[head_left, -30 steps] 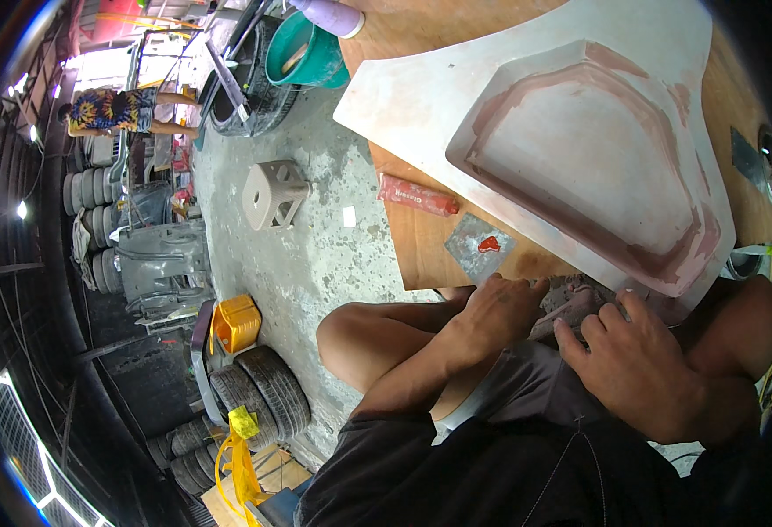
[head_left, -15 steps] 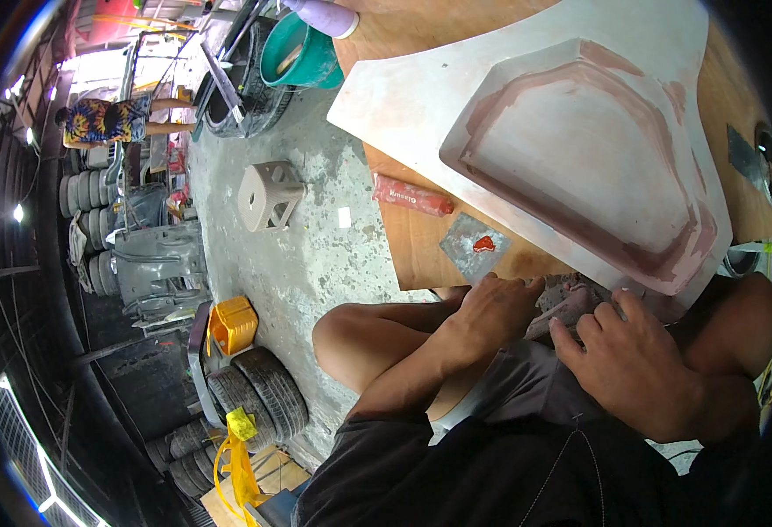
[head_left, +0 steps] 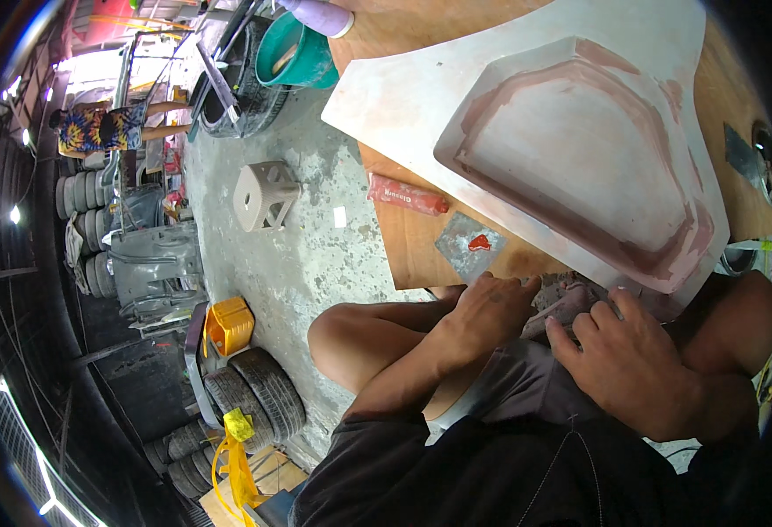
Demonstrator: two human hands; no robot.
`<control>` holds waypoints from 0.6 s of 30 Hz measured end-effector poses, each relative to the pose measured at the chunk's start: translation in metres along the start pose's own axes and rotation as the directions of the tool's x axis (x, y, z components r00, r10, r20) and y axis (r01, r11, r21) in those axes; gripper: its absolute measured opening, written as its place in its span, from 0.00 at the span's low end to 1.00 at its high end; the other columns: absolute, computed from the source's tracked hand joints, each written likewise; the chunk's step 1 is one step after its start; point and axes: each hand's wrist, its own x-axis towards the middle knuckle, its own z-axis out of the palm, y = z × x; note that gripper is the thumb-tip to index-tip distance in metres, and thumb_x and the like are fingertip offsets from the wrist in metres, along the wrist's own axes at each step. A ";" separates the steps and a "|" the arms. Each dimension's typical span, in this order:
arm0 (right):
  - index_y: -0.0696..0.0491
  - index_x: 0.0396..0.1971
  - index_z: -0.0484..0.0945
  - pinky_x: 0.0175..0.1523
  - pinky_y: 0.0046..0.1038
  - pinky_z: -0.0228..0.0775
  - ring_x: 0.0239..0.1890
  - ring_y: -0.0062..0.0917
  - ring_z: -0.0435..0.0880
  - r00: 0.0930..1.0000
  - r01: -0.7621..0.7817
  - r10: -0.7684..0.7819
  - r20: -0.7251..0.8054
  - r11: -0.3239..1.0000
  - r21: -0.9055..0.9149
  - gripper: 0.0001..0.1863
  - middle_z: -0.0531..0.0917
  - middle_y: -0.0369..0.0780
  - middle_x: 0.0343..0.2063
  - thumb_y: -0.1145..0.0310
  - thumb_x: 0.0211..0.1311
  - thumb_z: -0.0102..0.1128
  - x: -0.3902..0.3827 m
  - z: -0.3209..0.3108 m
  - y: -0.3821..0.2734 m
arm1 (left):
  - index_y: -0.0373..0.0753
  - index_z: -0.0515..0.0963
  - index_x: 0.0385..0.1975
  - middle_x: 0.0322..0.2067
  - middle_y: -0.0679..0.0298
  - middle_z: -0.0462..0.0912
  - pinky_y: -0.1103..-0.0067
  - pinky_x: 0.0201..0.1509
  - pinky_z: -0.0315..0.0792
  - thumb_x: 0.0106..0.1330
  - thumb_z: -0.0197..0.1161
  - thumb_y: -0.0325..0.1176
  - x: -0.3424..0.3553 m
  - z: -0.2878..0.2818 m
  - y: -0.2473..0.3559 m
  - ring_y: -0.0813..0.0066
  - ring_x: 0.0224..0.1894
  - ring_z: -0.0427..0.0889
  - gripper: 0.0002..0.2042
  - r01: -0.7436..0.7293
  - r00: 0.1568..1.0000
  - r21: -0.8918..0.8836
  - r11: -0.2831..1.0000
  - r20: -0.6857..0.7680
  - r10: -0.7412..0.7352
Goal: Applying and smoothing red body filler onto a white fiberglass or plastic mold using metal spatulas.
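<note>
A white moulded panel [head_left: 386,97] with a raised-rim recess and pinkish-brown filler smears lies on a wooden board [head_left: 408,259]. At the board's near edge, my left hand [head_left: 496,309] curls with its fingertips turned down and hidden, so what it grips does not show. My right hand [head_left: 623,351] rests by the panel's near corner, fingers bent but apart. Between the hands is a dusty brownish shape [head_left: 569,303] I cannot make out. Near my left hand, a grey spreading plate [head_left: 453,249] carries a dab of red paste [head_left: 479,242]; a red tube [head_left: 408,194] lies beyond it.
A grey plastic stool [head_left: 267,195] stands on the concrete floor to the left. A green bucket [head_left: 311,63] and a purple bottle [head_left: 323,16] are at the far side. Tyres [head_left: 267,391] and a yellow container [head_left: 228,325] stand lower left. A person [head_left: 105,127] stands far left.
The whole view has shifted slightly, with the panel, board and tube a little further left. Both hands keep nearly the same place and pose.
</note>
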 end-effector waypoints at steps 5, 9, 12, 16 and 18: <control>0.57 0.51 0.79 0.49 0.33 0.67 0.41 0.30 0.81 1.000 -0.024 0.024 -0.004 1.000 0.008 0.19 0.84 0.41 0.32 0.65 0.63 0.54 -0.004 0.002 0.000 | 0.32 0.69 0.55 0.29 0.50 0.85 0.63 0.43 0.75 0.62 0.62 0.31 0.003 -0.006 0.008 0.50 0.37 0.85 0.22 0.026 0.998 0.011 1.000 0.055 -0.026; 0.56 0.50 0.80 0.48 0.31 0.66 0.38 0.27 0.82 0.999 -0.024 0.025 -0.034 1.000 0.007 0.18 0.84 0.38 0.31 0.65 0.63 0.54 -0.002 0.002 0.000 | 0.33 0.70 0.57 0.33 0.51 0.84 0.62 0.48 0.73 0.63 0.61 0.32 0.000 -0.007 0.005 0.51 0.41 0.84 0.22 0.045 0.993 0.021 0.999 0.107 -0.047; 0.56 0.49 0.80 0.47 0.30 0.65 0.37 0.25 0.81 0.998 -0.016 0.015 -0.056 1.000 -0.012 0.18 0.84 0.37 0.29 0.65 0.63 0.54 -0.005 0.007 0.000 | 0.34 0.69 0.58 0.35 0.50 0.84 0.61 0.48 0.73 0.64 0.61 0.33 -0.001 -0.008 0.008 0.49 0.41 0.83 0.22 0.032 0.994 -0.002 0.999 0.104 -0.032; 0.57 0.46 0.80 0.45 0.29 0.65 0.34 0.24 0.79 0.994 -0.004 0.001 -0.107 1.000 -0.028 0.16 0.81 0.34 0.26 0.64 0.63 0.54 -0.006 0.009 0.001 | 0.34 0.71 0.59 0.39 0.47 0.84 0.61 0.49 0.73 0.63 0.62 0.35 0.003 -0.010 0.011 0.48 0.42 0.83 0.24 0.088 0.992 -0.060 0.994 0.094 -0.082; 0.58 0.44 0.80 0.45 0.29 0.64 0.33 0.24 0.79 0.994 -0.019 0.015 -0.109 0.999 -0.032 0.16 0.80 0.34 0.25 0.64 0.63 0.54 -0.009 0.009 0.001 | 0.33 0.68 0.63 0.41 0.46 0.84 0.62 0.51 0.73 0.61 0.63 0.36 0.005 -0.012 0.011 0.48 0.44 0.83 0.30 0.099 0.991 -0.088 0.991 0.098 -0.091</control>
